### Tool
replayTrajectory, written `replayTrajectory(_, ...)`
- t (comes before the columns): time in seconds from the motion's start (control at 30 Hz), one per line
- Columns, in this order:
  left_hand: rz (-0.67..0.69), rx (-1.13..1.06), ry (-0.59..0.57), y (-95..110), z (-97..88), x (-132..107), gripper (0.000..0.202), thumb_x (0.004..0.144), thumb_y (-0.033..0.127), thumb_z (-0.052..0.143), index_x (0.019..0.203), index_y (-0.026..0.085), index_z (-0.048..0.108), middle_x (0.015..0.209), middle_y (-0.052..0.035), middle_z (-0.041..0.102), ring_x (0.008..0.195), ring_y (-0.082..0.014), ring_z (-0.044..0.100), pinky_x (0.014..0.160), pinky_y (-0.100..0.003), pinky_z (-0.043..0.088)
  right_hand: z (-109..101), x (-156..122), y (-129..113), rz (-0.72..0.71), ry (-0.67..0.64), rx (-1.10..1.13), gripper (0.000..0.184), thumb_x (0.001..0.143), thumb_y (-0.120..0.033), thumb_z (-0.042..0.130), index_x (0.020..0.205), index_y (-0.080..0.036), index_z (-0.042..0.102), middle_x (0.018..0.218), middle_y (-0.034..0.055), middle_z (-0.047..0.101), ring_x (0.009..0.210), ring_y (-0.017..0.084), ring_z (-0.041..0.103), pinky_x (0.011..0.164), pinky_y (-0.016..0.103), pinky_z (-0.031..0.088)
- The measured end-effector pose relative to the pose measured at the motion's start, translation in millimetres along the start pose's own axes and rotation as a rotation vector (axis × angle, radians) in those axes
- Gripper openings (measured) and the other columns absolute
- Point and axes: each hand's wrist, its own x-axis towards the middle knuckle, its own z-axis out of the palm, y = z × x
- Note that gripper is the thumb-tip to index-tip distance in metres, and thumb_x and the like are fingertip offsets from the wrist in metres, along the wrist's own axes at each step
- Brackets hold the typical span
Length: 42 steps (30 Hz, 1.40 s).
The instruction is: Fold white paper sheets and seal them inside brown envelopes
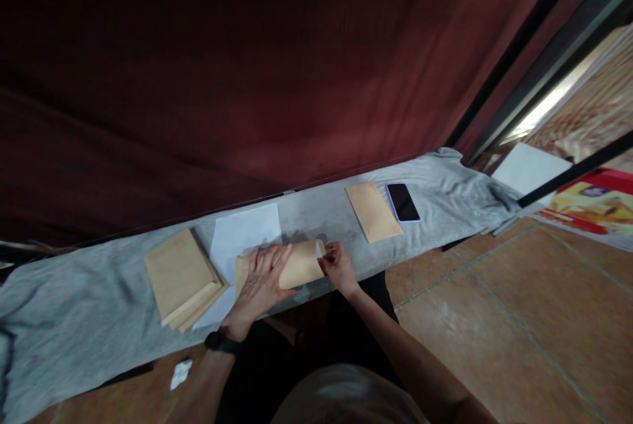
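Observation:
A brown paper envelope [304,264] lies crosswise on the cloth-covered bench in front of me. My left hand [264,279] rests flat on its left part with the fingers spread. At the envelope's right end, my right hand [339,266] has its fingers closed at the open flap, where a bit of white shows inside. Whether the fingertips pinch the flap or the white piece is too small to tell. Under the envelope's left side are white paper sheets [247,226]. Left of them sits a stack of brown envelopes [180,272].
Another brown envelope [373,211] lies to the right, beside a phone [403,202] with a dark screen. Grey cloth [89,305] covers the narrow bench, and a dark red curtain [277,81] hangs behind it. A crumpled white scrap [180,374] is on the tiled floor.

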Motion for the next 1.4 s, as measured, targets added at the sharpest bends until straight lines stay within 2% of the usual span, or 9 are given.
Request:
replayTrajectory(0.2,0.011,-0.001,-0.013,-1,0.3,7,0.107,0.073,0.057,0.075,0.158,0.022,0.020,0.152,-0.0190,0.041,0.143,-0.0396,0.035,0.120,-0.062,0.012,-3,7,3,0.104,-0.089,0.117,0.010,0.069,-0.027,0.066,0.065,-0.021,0.059,0.059,-0.0042,0.060,0.059,0.013,0.055,0.056,0.022,0.043)
replayTrajectory(0.37,-0.010,-0.035,0.025,2,-2.8,14,0.109,0.073,0.051,0.079,0.158,0.022,0.018,0.164,-0.0189,0.020,0.151,-0.0412,0.015,0.120,-0.063,0.012,-7,10,-4,0.159,-0.036,0.253,0.012,0.066,-0.031,0.065,0.066,-0.021,0.059,0.058,-0.0037,0.060,0.056,0.013,0.055,0.055,0.023,0.043)
replayTrajectory(0.47,-0.148,-0.162,0.139,15,0.7,15,0.100,0.080,0.053,0.071,0.159,0.024,0.016,0.167,-0.0163,0.010,0.152,-0.0402,0.010,0.120,-0.064,0.014,-11,11,-8,0.181,0.023,0.340,0.017,0.065,-0.036,0.064,0.071,-0.021,0.057,0.065,-0.0017,0.065,0.060,0.015,0.059,0.055,0.024,0.046)
replayTrajectory(0.6,-0.518,-0.643,0.329,47,18.2,17,0.087,0.088,0.053,0.062,0.158,0.026,0.019,0.163,-0.0153,0.023,0.149,-0.0343,0.026,0.116,-0.056,0.033,-15,9,-11,0.180,0.110,0.421,0.021,0.064,-0.038,0.064,0.074,-0.022,0.055,0.068,0.0000,0.066,0.063,0.016,0.061,0.054,0.024,0.045)
replayTrajectory(0.7,-0.830,-1.239,0.284,78,30.5,25,0.080,0.089,0.053,0.062,0.155,0.027,0.025,0.138,-0.0141,0.057,0.127,-0.0298,0.058,0.103,-0.051,0.049,-13,4,-11,0.163,0.154,0.456,0.023,0.066,-0.040,0.063,0.077,-0.023,0.053,0.073,0.0015,0.067,0.067,0.017,0.063,0.058,0.025,0.048)
replayTrajectory(0.83,-1.000,-1.766,0.248,111,35.5,46,0.063,0.078,0.050,0.076,0.131,0.024,0.055,0.116,-0.0107,0.071,0.100,-0.0245,0.071,0.086,-0.041,0.058,-6,-5,-9,0.142,0.167,0.472,0.028,0.070,-0.046,0.061,0.083,-0.023,0.052,0.080,0.0023,0.069,0.072,0.017,0.065,0.065,0.028,0.052)
replayTrajectory(0.93,-1.019,-1.811,0.291,120,35.9,61,0.052,0.065,0.047,0.084,0.105,0.018,0.067,0.109,-0.0097,0.073,0.093,-0.0229,0.071,0.074,-0.032,0.058,-3,-10,-6,0.142,0.168,0.542,0.031,0.070,-0.045,0.064,0.089,-0.023,0.054,0.087,0.0017,0.070,0.073,0.016,0.066,0.069,0.028,0.054)
replayTrajectory(1.03,-1.056,-1.813,0.314,117,38.1,68,0.047,0.059,0.042,0.085,0.095,0.017,0.069,0.098,-0.0081,0.075,0.084,-0.0219,0.070,0.066,-0.030,0.057,-7,-10,-4,0.167,0.119,0.604,0.033,0.068,-0.041,0.069,0.092,-0.023,0.056,0.091,0.0009,0.070,0.074,0.015,0.067,0.068,0.028,0.056)
replayTrajectory(1.4,-1.099,-1.693,0.125,81,45.2,65,0.040,0.062,0.035,0.082,0.095,0.018,0.066,0.089,-0.0028,0.071,0.070,-0.0167,0.067,0.055,-0.025,0.053,-25,5,-4,0.386,-0.076,0.589,0.038,0.060,-0.042,0.084,0.079,-0.017,0.061,0.064,-0.0002,0.068,0.055,0.014,0.066,0.053,0.025,0.057)
